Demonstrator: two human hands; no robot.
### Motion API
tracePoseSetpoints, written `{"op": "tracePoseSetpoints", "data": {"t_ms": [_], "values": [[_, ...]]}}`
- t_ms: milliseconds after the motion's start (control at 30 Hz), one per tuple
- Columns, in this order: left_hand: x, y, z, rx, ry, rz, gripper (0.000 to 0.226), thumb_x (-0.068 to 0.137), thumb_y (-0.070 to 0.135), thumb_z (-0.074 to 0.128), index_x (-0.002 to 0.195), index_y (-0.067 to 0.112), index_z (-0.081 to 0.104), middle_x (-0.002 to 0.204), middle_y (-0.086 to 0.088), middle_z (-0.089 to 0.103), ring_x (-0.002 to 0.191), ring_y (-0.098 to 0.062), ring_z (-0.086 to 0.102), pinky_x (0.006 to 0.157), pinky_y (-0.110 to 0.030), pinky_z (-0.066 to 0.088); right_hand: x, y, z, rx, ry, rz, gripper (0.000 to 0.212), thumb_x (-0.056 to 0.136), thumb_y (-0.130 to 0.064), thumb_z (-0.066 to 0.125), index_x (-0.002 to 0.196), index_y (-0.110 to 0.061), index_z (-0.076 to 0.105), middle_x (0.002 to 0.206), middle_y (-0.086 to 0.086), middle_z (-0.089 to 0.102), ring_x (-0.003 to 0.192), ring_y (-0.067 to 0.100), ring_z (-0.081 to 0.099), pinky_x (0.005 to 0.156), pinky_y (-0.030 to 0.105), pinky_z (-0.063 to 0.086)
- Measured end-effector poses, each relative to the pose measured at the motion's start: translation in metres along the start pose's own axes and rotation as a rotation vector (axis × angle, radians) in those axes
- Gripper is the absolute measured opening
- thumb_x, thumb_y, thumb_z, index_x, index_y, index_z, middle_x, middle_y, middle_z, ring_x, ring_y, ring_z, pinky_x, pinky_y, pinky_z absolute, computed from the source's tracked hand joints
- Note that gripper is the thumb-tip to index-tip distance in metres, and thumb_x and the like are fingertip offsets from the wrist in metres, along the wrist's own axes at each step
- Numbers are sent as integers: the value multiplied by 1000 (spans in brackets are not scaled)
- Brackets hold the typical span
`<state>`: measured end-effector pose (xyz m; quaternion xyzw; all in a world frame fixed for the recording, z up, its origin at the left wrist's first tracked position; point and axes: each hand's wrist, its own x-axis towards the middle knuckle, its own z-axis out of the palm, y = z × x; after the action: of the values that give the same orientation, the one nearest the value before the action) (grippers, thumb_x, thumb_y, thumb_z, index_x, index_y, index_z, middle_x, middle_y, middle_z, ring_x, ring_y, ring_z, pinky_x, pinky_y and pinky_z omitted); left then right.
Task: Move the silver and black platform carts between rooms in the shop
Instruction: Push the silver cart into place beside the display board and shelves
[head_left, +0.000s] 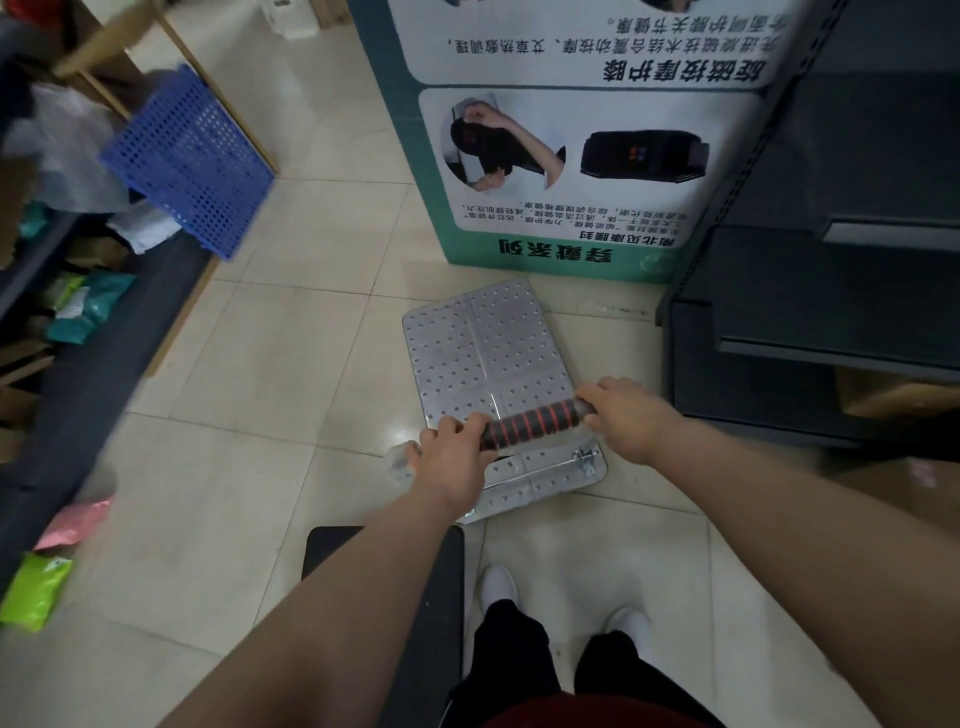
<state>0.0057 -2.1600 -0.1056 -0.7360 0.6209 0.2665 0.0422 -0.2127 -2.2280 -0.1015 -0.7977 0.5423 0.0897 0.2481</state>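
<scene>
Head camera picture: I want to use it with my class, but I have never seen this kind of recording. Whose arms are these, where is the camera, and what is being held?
There is only one picture, taken by a wide-angle camera worn on a person's head, looking forward and down. So the two bare arms reaching in from the bottom are the wearer's own.

Both hands are closed on the padded black and red handle of a silver platform cart: the left hand at one end, the right hand at the other. The cart's flat deck carries nothing.

It stands on a pale tiled floor, its far edge near a green printed box. Dark shelving is on the right, a blue perforated basket on the left. A black platform lies beside the person's feet.
</scene>
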Motion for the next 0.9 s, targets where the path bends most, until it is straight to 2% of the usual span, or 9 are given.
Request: {"op": "tracePoseSetpoints", "data": {"t_ms": [300, 400, 500, 567, 700, 900], "values": [[-21, 43, 21, 9, -28, 49, 33, 96, 37, 49, 129, 37, 44, 124, -4, 47, 114, -32, 43, 106, -51, 26, -48, 38, 7, 37, 9, 62, 22, 97, -23, 44, 117, -15, 50, 118, 10, 52, 109, 29, 46, 85, 36, 38], [-23, 53, 24, 29, -47, 71, 34, 95, 37, 49, 129, 38, 43, 125, -4, 48, 114, -32, 43, 106, -51, 26, -62, 48, 12, 58, 26, 77, 19, 96, -24, 45, 113, -18, 50, 115, 8, 53, 107, 27, 48, 89, 39, 42], [-26, 64, 26, 52, -59, 78, 33, 95, 37, 49, 128, 40, 43, 125, -3, 47, 117, -30, 43, 109, -57, 23, -75, 56, 16, 58, 56, 90, 19, 96, -24, 45, 114, -20, 49, 115, 7, 54, 105, 25, 49, 89, 40, 43], [-28, 73, 29, 80, -54, 62, 34, 95, 39, 48, 129, 42, 42, 126, -1, 46, 118, -29, 42, 106, -60, 23, -82, 62, 19, 52, 75, 100, 20, 96, -25, 45, 115, -20, 49, 116, 7, 54, 105, 25, 50, 89, 39, 41], [-27, 90, 31, 93, -76, 55, 36, 96, 36, 49, 131, 42, 40, 130, -2, 42, 118, -28, 40, 96, -55, 31, -92, 74, 21, 57, 116, 128, 18, 96, -27, 44, 113, -23, 49, 116, 6, 56, 106, 24, 49, 93, 40, 40], [-6, 111, 26, 130, -81, 106, 29, 96, 35, 49, 124, 40, 43, 127, -4, 43, 117, -28, 41, 95, -52, 31, -98, 90, 16, 89, 167, 179, 22, 98, -31, 43, 117, -22, 50, 114, 7, 57, 107, 25, 50, 94, 40, 40]]}}
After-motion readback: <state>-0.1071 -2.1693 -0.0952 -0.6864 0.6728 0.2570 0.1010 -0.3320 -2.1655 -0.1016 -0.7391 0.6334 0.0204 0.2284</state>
